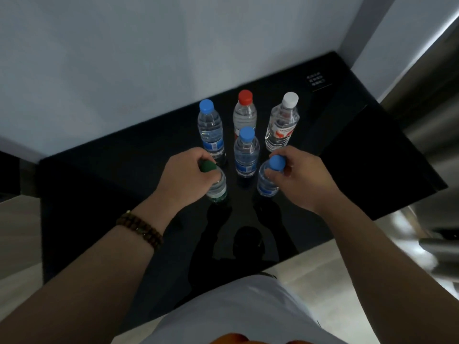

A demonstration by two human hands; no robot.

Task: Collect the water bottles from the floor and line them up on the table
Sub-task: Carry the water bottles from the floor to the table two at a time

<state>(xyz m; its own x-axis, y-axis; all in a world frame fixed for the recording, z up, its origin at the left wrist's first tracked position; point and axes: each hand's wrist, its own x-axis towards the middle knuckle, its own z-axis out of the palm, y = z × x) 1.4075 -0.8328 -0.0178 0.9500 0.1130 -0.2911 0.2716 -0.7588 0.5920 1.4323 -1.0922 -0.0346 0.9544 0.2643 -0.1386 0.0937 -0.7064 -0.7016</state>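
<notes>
Several clear water bottles stand upright on a glossy black table (pixel 104 194). My left hand (pixel 183 175) grips the neck of a green-capped bottle (pixel 218 187) at the front left. My right hand (pixel 300 177) grips the neck of a blue-capped bottle (pixel 267 184) at the front right. Between them, slightly further back, stands another blue-capped bottle (pixel 246 155). Behind it is a row of three: a blue-capped bottle (pixel 211 130), a red-capped bottle (pixel 244 112) and a white-capped bottle with a red label (pixel 282 122).
A pale wall (pixel 149 58) runs behind the table's far edge. A small white-lettered sign (pixel 316 79) lies at the table's back right. A steel appliance (pixel 427 95) stands to the right, with pale floor (pixel 19 244) on both sides.
</notes>
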